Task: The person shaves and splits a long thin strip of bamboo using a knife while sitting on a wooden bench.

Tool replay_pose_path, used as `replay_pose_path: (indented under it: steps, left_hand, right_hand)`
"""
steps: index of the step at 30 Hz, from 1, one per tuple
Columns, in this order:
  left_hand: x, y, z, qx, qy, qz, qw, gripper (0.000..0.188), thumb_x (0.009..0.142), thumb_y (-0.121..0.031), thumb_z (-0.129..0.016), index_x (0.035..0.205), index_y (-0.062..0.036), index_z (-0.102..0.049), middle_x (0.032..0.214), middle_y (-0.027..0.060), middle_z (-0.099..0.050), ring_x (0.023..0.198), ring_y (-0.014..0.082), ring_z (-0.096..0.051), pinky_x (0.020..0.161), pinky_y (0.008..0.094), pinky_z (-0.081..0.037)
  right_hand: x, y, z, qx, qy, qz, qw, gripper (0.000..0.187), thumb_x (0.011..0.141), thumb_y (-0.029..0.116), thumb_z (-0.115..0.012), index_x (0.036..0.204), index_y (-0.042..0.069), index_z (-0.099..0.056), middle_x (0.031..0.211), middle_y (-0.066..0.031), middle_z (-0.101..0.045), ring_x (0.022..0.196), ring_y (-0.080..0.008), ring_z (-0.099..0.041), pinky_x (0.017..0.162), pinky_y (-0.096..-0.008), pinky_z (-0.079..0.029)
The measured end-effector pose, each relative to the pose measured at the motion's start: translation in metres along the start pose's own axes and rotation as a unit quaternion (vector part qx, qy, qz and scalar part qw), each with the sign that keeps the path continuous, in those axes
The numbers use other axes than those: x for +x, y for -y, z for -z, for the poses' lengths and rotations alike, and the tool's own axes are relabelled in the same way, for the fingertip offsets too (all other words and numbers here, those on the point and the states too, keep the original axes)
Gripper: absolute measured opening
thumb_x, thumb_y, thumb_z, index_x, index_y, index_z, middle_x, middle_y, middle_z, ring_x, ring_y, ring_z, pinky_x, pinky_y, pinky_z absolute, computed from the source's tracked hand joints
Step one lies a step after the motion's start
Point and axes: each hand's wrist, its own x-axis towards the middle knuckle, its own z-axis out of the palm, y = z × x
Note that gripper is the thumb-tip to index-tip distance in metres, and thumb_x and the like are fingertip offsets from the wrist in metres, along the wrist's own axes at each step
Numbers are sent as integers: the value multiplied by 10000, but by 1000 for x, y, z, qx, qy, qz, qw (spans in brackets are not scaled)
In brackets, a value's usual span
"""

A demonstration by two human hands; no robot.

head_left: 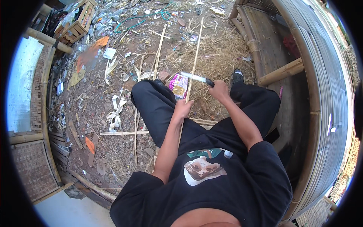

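My left hand (183, 108) is closed round a long, thin bamboo strip (196, 53), which runs from my lap out over the ground between my knees. In my right hand (219, 90) is the dark handle of a knife (196, 78). Its pale blade points left and crosses the strip a little beyond my left hand; whether the edge touches the strip I cannot tell. Below the blade lies a pink and yellow plastic packet (178, 85), partly behind the strip.
More bamboo strips (159, 51) lie on the littered ground to the left. Dry shavings (221, 49) are heaped beyond my right foot. A bamboo bench (261, 41) borders the right, with a dark phone-like object (272, 135) near my hip. A wooden crate (78, 23) stands far left.
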Motion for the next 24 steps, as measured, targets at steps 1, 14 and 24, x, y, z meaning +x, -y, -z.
replay_pose_path:
  steps: [1, 14, 24]
  left_hand:
    - [1, 1, -1, 30, -13, -14, 999, 217, 867, -204, -583, 801, -1, -622, 499, -17, -453, 401, 84, -407, 371, 290, -299]
    - [-12, -12, -19, 212, -95, -123, 965, 427, 924, -337, -506, 747, 44, -579, 516, 91, -501, 480, 178, -482, 509, 369, -389]
    - [-16, -19, -34, 247, -65, -121, 959, 445, 939, -358, -452, 797, 40, -594, 619, 216, -573, 671, 387, -602, 639, 457, -436]
  right_hand:
    - [-2, 7, 2, -11, -2, 34, 999, 250, 745, 272, -625, 723, 29, -682, 691, -218, -632, 724, -384, -636, 716, -467, -503]
    - [27, 22, -3, -47, -21, -23, 998, 239, 686, 217, -639, 753, -10, -676, 766, -253, -644, 772, -399, -645, 738, -460, -520]
    - [59, 3, 2, -74, -61, 6, 995, 199, 677, 196, -655, 754, 14, -678, 738, -226, -648, 747, -390, -653, 719, -452, -527]
